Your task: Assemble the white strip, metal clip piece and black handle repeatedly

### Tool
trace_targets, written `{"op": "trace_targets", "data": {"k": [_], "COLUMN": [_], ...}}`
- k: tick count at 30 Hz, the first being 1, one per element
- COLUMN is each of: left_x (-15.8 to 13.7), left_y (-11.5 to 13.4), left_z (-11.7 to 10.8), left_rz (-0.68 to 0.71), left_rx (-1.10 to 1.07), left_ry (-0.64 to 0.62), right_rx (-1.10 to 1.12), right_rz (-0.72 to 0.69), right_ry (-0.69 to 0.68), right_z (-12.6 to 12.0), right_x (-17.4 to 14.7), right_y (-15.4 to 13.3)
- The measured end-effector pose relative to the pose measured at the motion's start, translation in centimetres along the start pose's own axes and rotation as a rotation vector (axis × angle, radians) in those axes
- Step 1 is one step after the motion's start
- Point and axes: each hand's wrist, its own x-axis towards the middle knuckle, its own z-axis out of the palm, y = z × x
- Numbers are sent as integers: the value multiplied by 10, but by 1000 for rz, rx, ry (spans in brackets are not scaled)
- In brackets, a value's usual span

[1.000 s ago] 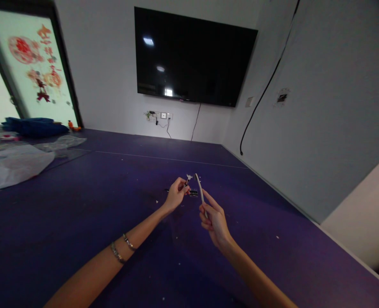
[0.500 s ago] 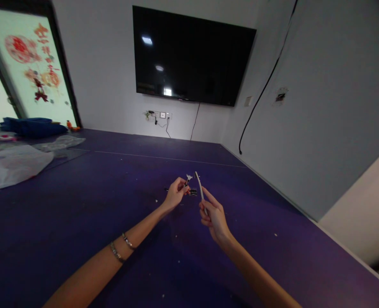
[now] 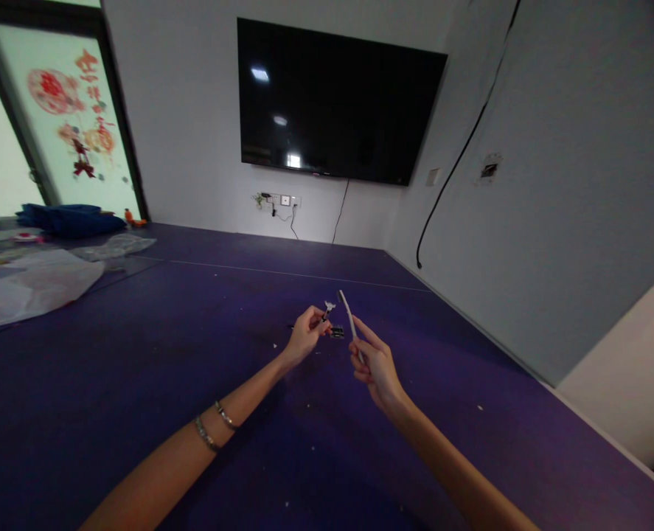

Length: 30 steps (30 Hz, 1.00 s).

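Left forearm [image 3: 166, 472]: slants up and inward to its grip from where I'm standing, bracelets [image 3: 206, 435] well behind the wrist
Left hand [image 3: 306, 333]: fingertips pinching a small white-topped piece [image 3: 329, 306], its winged end poking up past the grip
Right forearm [image 3: 451, 461]: angles in from the opposite side
Right hand [image 3: 375, 366]: fingers curled around a slim white brush [image 3: 346, 306], tip above the grip, leaning toward the piece, can't tell if touching
Black bit [image 3: 337, 332]: just beside the left fingertips
Purple surface [image 3: 110, 383]: under both grips
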Motion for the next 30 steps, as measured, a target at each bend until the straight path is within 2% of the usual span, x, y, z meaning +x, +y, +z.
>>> {"op": "trace_targets", "data": {"k": [9, 13, 16, 21, 30], "left_x": [4, 3, 2, 1, 2], "left_y": [4, 7, 9, 8, 4], "left_z": [-12, -13, -11, -11, -11], "left_rz": [-15, -35, -32, -15, -22], "left_rx": [-26, -16, -7, 10, 16], "left_ry": [60, 17, -15, -34, -45], "right_rx": [-68, -73, -104, -117, -161], "right_rz": [33, -5, 24, 40, -11], "right_ry": [-6, 12, -3, -4, 4], "right_z": [-2, -2, -2, -6, -11], "right_x": [-8, -4, -3, -9, -4], "right_y": [11, 3, 1, 5, 3]}}
